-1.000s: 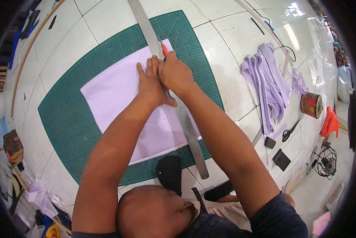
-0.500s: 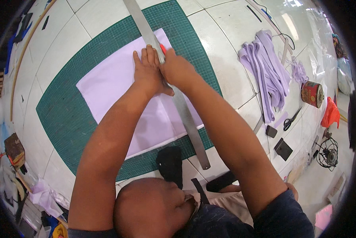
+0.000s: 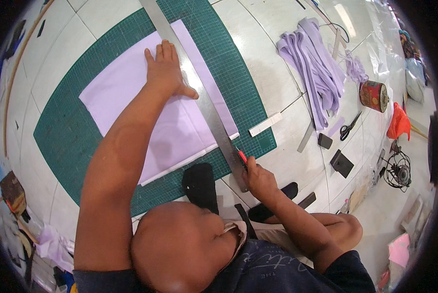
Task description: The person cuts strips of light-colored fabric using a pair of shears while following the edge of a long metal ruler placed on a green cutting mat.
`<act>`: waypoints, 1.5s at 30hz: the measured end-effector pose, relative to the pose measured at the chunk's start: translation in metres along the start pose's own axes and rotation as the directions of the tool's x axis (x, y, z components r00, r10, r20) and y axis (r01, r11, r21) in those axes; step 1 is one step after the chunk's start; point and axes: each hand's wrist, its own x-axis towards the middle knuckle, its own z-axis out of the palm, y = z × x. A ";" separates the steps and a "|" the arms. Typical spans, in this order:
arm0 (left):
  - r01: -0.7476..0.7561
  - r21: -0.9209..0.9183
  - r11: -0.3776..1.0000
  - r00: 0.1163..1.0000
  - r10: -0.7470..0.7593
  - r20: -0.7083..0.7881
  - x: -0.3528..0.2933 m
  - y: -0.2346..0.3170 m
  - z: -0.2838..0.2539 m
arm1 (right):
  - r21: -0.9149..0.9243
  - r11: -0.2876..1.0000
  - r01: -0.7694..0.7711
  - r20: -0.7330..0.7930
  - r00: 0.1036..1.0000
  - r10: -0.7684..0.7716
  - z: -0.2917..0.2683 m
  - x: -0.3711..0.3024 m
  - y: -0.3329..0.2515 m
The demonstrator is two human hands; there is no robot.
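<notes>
A folded lilac cloth lies on a green gridded cutting mat. Across its right part, a long metal ruler runs diagonally from the far edge toward me, its near end past the mat. My left hand presses flat on the cloth and the ruler's left edge, fingers stretched and thumb out over the metal. Near the ruler's close end, my right hand is closed round a red cutter knife. The knife's tip points away from me, beside the ruler's right edge, just off the cloth's near corner.
A small white ruler lies over the mat's right edge. Farther right on the tiles are bundled lilac strips, a red tin, black scissors, and two dark blocks. A black sock-like piece touches the mat's near edge.
My right hand has come toward me along the ruler with the knife, from beside my left hand to the near end. My left hand stays on the ruler. The small white ruler now shows.
</notes>
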 end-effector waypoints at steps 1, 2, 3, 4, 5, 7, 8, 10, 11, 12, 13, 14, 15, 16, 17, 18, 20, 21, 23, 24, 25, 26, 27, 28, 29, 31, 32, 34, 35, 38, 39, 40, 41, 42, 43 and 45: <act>-0.005 -0.017 1.000 1.000 0.005 0.001 -0.001 0.003 0.000 | -0.014 1.000 0.013 -0.010 1.000 -0.013 0.001 -0.002 0.005; 0.001 -0.029 1.000 1.000 -0.001 0.000 -0.002 0.001 -0.001 | -0.016 1.000 0.009 -0.009 1.000 -0.010 -0.005 -0.004 0.002; 0.005 -0.029 1.000 1.000 -0.005 -0.004 -0.003 -0.001 0.001 | -0.017 1.000 0.016 -0.001 1.000 -0.016 -0.015 -0.008 -0.004; 0.010 -0.030 1.000 1.000 -0.010 -0.007 -0.002 -0.002 0.002 | -0.018 1.000 0.022 0.009 1.000 -0.022 -0.027 -0.009 -0.013; 0.018 -0.026 0.999 1.000 -0.018 -0.003 -0.004 -0.003 0.006 | 0.003 0.999 0.035 0.002 0.999 -0.035 -0.042 -0.010 -0.024; 0.039 0.002 0.999 0.999 -0.039 -0.018 -0.008 -0.009 0.014 | 0.041 0.998 0.056 -0.015 0.998 -0.056 -0.068 -0.007 -0.046; 0.032 0.001 0.999 0.999 -0.032 -0.044 -0.005 -0.006 0.012 | 0.057 0.993 0.106 -0.095 0.990 -0.100 -0.076 0.006 -0.050; 0.019 -0.029 0.999 0.998 -0.021 -0.052 -0.005 -0.007 0.013 | 0.091 0.971 0.220 -0.243 0.951 -0.193 -0.087 0.052 -0.068; 0.012 -0.035 0.999 0.999 -0.014 -0.044 -0.004 -0.007 0.009 | 0.089 0.970 0.227 -0.298 0.935 -0.192 -0.092 0.080 -0.078; 0.001 -0.040 0.999 0.999 -0.003 -0.032 -0.002 -0.004 0.005 | 0.089 0.969 0.231 -0.349 0.918 -0.187 -0.100 0.109 -0.090; 0.010 -0.047 0.999 0.999 -0.012 -0.044 -0.004 -0.002 0.003 | 0.126 0.965 0.230 -0.346 0.922 -0.174 -0.109 0.137 -0.108; 0.017 -0.045 0.999 0.999 -0.019 -0.050 -0.003 -0.003 0.006 | 0.163 0.962 0.220 -0.336 0.929 -0.156 -0.117 0.161 -0.125; 0.021 -0.043 0.999 0.998 -0.023 -0.053 -0.003 -0.003 0.010 | 0.161 0.954 0.252 -0.350 0.918 -0.184 -0.121 0.182 -0.141; 0.020 -0.041 0.999 0.998 -0.023 -0.064 -0.001 -0.003 0.011 | 0.155 0.947 0.281 -0.371 0.905 -0.208 -0.127 0.200 -0.157; 0.018 -0.030 0.999 1.000 -0.018 -0.002 -0.001 -0.003 0.006 | 0.171 0.948 0.268 -0.363 0.912 -0.192 -0.131 0.214 -0.173; 0.001 -0.049 0.999 1.000 -0.002 -0.015 -0.001 -0.004 0.008 | 0.182 0.950 0.255 -0.355 0.918 -0.178 -0.135 0.225 -0.186; -0.026 -0.083 0.996 0.999 0.022 -0.040 -0.004 -0.008 0.010 | 0.187 0.955 0.232 -0.348 0.924 -0.156 -0.141 0.238 -0.202; -0.021 -0.074 0.997 1.000 0.020 -0.015 -0.004 -0.009 0.009 | 0.190 0.956 0.224 -0.344 0.927 -0.149 -0.142 0.242 -0.208; -0.015 -0.061 0.998 0.999 0.017 0.031 -0.003 -0.008 0.006 | 0.178 0.964 0.196 -0.315 0.940 -0.133 -0.142 0.245 -0.213; -0.017 -0.063 0.998 1.000 0.018 0.022 -0.004 -0.008 0.005 | 0.171 0.969 0.181 -0.302 0.945 -0.123 -0.141 0.247 -0.214; -0.019 -0.065 0.998 1.000 0.020 0.012 -0.006 -0.008 0.005 | 0.176 0.965 0.192 -0.321 0.938 -0.129 -0.140 0.248 -0.214; -0.022 -0.066 0.998 1.000 0.022 0.003 -0.007 -0.009 0.005 | 0.182 0.962 0.204 -0.340 0.931 -0.133 -0.138 0.250 -0.213; -0.023 -0.072 0.997 1.000 0.023 -0.007 -0.006 -0.009 0.007 | 0.187 0.958 0.215 -0.360 0.923 -0.137 -0.136 0.251 -0.212; -0.025 -0.078 0.997 1.000 0.024 -0.017 -0.005 -0.008 0.011 | 0.182 0.962 0.205 -0.344 0.929 -0.133 -0.136 0.252 -0.211; -0.024 -0.082 0.996 0.999 0.022 -0.024 -0.005 -0.009 0.011 | 0.179 0.964 0.196 -0.327 0.936 -0.130 -0.138 0.251 -0.212; -0.009 -0.042 0.999 1.000 0.008 -0.029 -0.005 -0.009 0.011 | 0.169 0.965 0.201 -0.305 0.942 -0.142 -0.143 0.250 -0.217; -0.012 -0.028 1.000 1.000 0.011 -0.028 -0.005 -0.004 0.011 | 0.161 0.966 0.203 -0.298 0.943 -0.149 -0.147 0.253 -0.214; -0.024 -0.019 1.000 0.999 0.023 -0.041 -0.003 -0.002 0.008 | 0.129 0.972 0.197 -0.275 0.949 -0.156 -0.149 0.251 -0.206; -0.023 -0.011 1.000 0.998 0.022 -0.054 -0.002 -0.005 0.007 | 0.105 0.974 0.199 -0.265 0.950 -0.166 -0.149 0.251 -0.204; -0.005 0.018 1.000 1.000 0.006 -0.030 -0.003 -0.003 0.008 | 0.074 0.978 0.197 -0.236 0.956 -0.175 -0.130 0.226 -0.174; 0.005 0.005 1.000 0.999 -0.005 -0.037 -0.005 -0.006 0.009 | 0.072 0.977 0.201 -0.220 0.959 -0.181 -0.114 0.208 -0.159; 0.007 -0.012 1.000 0.999 -0.007 -0.051 -0.004 -0.008 0.008 | 0.102 0.980 0.172 -0.211 0.966 -0.147 -0.100 0.191 -0.144; -0.004 -0.036 0.999 0.998 0.002 -0.061 -0.003 -0.006 0.010 | 0.130 0.983 0.128 -0.196 0.975 -0.101 -0.086 0.170 -0.126; -0.004 -0.035 0.999 0.998 0.002 -0.058 -0.002 -0.005 0.010 | 0.117 0.985 0.127 -0.180 0.978 -0.105 -0.074 0.147 -0.110; 0.001 -0.031 1.000 0.998 -0.002 -0.057 -0.002 -0.007 0.008 | 0.104 0.986 0.133 -0.163 0.980 -0.115 -0.065 0.125 -0.099; 0.003 -0.027 1.000 0.999 -0.004 -0.049 -0.003 -0.009 0.012 | 0.126 0.992 -0.007 -0.021 1.000 0.010 -0.054 0.087 -0.084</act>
